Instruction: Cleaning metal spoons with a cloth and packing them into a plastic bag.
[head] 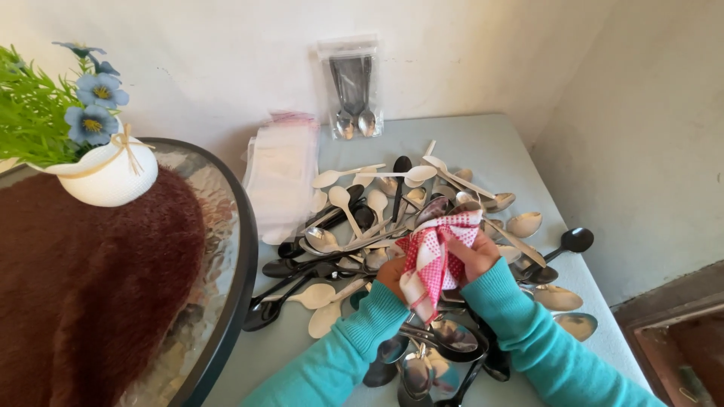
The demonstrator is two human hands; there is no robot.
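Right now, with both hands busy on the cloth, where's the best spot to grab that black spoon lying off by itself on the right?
Take the black spoon by its handle, probably from the right. Its round bowl lies clear on the grey table, pointing away from the pile, while the handle runs down-left toward the shiny spoons. The mid-handle looks free enough for fingers; the far end may be tucked under the pile.

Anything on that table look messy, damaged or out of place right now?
The spoons, white, black and silver, lie in a loose mixed heap on the grey table, crossing at all angles. Both hands, left and right, grip a red checked cloth over it. No damage shows.
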